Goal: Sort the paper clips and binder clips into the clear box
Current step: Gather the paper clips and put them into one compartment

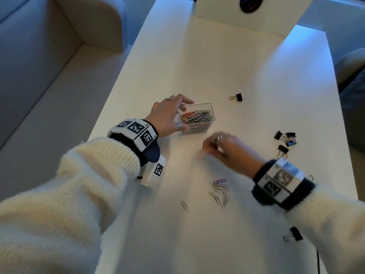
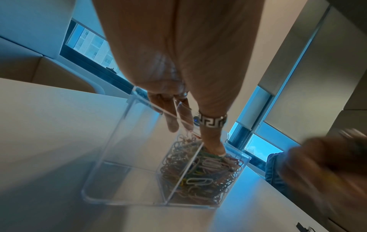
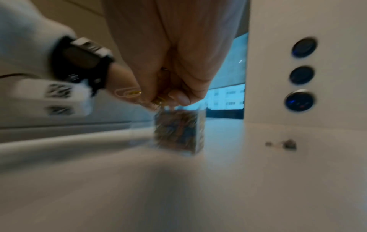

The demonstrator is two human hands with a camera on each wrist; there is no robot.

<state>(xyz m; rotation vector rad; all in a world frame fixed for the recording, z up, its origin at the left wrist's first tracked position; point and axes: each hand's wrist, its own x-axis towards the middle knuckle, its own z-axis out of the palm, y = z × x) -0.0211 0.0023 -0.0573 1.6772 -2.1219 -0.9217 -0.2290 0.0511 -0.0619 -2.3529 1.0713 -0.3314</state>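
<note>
The clear box [image 1: 198,107] stands mid-table, its right compartment heaped with coloured paper clips [image 1: 197,117], its left compartment [image 2: 123,157] bare. My left hand [image 1: 169,115] grips the box by its left side, thumb [image 2: 212,141] on the divider wall. My right hand [image 1: 219,147], blurred with motion, hovers just right of and nearer than the box, pinching a few paper clips [image 3: 129,93] in curled fingers. Loose paper clips [image 1: 219,191] lie nearer me. Black binder clips [image 1: 285,139] lie at the right, one [image 1: 237,97] farther back.
A white upright panel [image 1: 252,14] with round dark buttons [image 3: 300,100] stands at the table's far end. A beige sofa [image 1: 49,66] runs along the left. Another binder clip [image 1: 295,233] lies by my right sleeve. The white table [image 1: 217,66] stretches bare beyond the box.
</note>
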